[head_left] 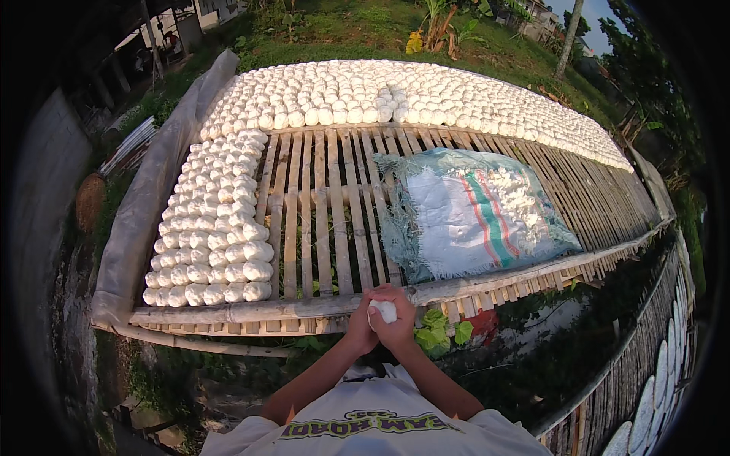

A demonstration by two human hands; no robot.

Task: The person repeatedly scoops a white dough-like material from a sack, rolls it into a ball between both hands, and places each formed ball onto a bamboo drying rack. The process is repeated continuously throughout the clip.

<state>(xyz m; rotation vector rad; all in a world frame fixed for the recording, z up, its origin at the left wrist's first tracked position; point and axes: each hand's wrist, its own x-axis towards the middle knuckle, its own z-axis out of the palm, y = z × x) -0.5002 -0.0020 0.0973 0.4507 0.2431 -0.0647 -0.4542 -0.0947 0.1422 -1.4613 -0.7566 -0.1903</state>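
Both my hands meet in front of my chest, just at the near rail of a bamboo slat rack (319, 228). A white dough-like lump (384, 310) is pressed between my left hand (362, 323) and my right hand (399, 323). On the rack, several rows of similar white lumps (217, 228) fill the left side, and a wide band of them (395, 99) runs along the far side. A woven plastic sack (471, 213), white with red and green stripes, lies open on the slats to the right, with more white pieces on it.
A grey tarpaulin (144, 205) hangs along the rack's left edge. Green leaves (437, 330) and dark ground lie below the near rail. Another bamboo rack with pale round pieces (654, 387) stands at the lower right. Grass and trees lie beyond.
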